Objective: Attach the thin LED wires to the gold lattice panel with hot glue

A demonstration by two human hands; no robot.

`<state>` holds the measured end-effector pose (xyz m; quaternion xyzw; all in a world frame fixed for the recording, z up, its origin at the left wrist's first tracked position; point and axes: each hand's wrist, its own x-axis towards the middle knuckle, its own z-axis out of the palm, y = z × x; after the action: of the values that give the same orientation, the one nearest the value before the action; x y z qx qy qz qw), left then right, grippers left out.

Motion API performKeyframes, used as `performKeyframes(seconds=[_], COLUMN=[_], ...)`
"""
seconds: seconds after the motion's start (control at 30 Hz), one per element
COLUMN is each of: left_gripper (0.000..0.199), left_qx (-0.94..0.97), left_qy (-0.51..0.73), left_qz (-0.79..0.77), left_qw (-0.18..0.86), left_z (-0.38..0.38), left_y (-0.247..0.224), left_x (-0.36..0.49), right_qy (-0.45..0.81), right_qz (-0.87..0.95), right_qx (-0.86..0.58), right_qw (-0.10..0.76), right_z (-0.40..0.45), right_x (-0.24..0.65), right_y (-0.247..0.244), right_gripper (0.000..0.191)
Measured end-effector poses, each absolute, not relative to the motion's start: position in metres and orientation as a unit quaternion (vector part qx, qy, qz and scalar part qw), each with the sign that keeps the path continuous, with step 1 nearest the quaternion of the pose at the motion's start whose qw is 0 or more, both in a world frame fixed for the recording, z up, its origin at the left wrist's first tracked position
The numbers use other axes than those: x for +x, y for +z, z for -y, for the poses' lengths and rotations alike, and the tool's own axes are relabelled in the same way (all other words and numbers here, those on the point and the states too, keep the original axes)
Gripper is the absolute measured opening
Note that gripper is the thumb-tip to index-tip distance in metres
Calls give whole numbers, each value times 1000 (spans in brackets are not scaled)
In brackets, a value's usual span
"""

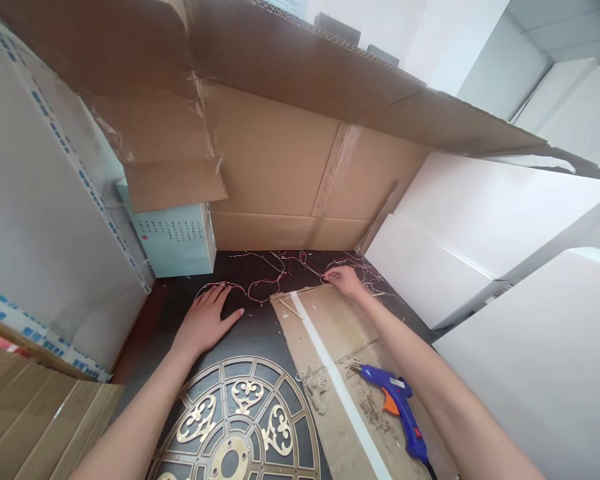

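Two bare forearms reaching forward, left hand (209,319) palm down, fingers spread, right hand (344,279) pinching.

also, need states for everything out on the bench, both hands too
left hand: palm down, fingers spread
right hand: fingertips pinched on wires
wires: loose, tangled
glue gun: lying on its side, power unclear
cardboard sheet: flat, littered
round openwork panel: flat, partly out of frame

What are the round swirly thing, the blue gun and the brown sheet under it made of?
Round frame: maybe metal or painted wood, going by its gold swirls and browner bars.
Blue gun: likely smooth plastic, from its even colour and moulded shape.
Brown sheet: cardboard, dull and scuffed, with a crease.
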<state>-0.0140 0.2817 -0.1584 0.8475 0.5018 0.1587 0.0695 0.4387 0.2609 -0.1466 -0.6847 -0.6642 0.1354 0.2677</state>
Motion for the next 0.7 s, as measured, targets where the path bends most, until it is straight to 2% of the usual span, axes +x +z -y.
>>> performKeyframes(seconds=[0.33, 0.7], left_gripper=[80, 80], left_qx=[846, 846], left_qy=[157, 173], left_qz=[-504, -500], left_qw=[69, 73], left_z=[-279, -281], left_y=[-157, -161], left_x=[-14, -15], right_qy=[174, 173], right_qz=[649, 589], right_qx=[-679, -747], right_qw=[296, 255], right_z=[-263, -285], right_x=[442, 437], right_y=[-147, -150], right_gripper=[24, 25])
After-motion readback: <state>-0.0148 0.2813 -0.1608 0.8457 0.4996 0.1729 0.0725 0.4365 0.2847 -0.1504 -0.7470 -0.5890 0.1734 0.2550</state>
